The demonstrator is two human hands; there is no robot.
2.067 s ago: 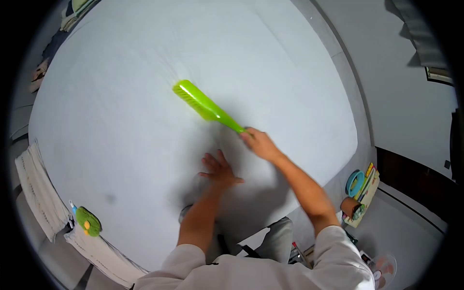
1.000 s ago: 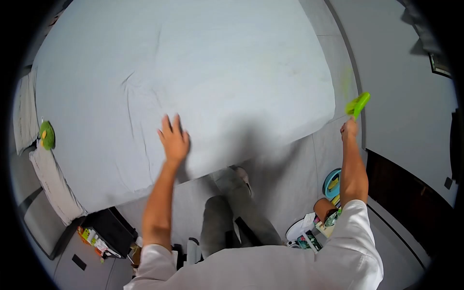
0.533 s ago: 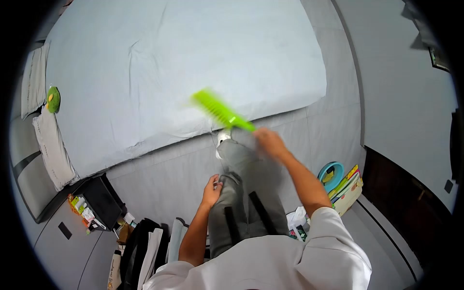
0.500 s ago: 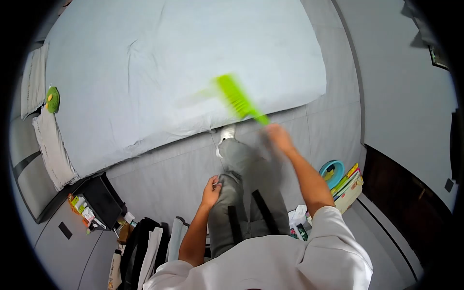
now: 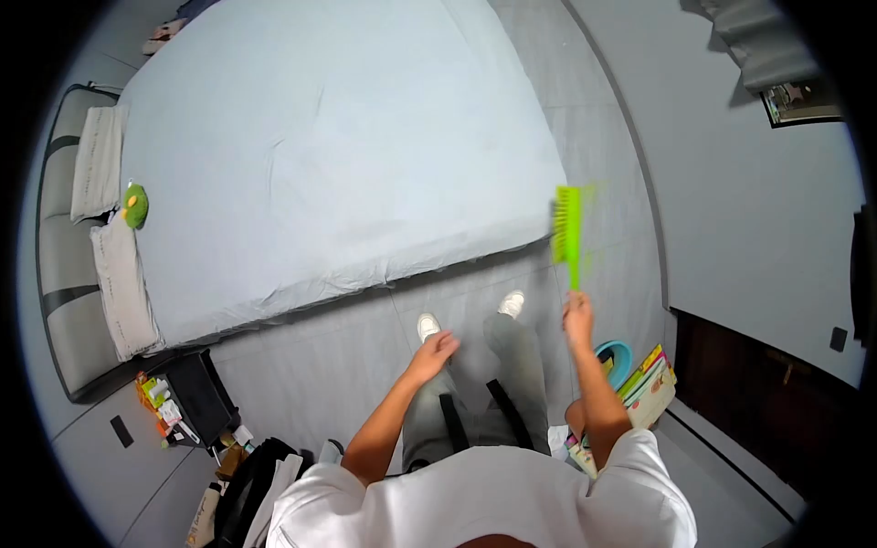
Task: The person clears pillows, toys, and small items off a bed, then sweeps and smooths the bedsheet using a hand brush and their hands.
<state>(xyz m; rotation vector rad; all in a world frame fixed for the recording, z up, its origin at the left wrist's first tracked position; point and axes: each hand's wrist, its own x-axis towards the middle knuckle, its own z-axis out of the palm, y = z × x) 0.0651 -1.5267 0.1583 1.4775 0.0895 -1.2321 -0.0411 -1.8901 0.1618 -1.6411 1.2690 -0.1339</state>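
Observation:
A bright green brush is gripped by its handle in my right hand, fingers closed round it. The brush points away from me, bristles facing left, near the right corner of the bed with its pale blue sheet. My left hand is beside my left leg, above the knee area, and holds nothing that I can see; its fingers are partly curled and apart.
Pillows and a green plush toy are at the bed's left end. A black nightstand with small items stands lower left. A blue basin and books sit lower right. Grey wardrobe doors rise at the right.
My right hand has moved right and back with the brush, which has turned upright in view, off the bed's middle edge. My left hand has moved right and slightly forward. Both shoes now show.

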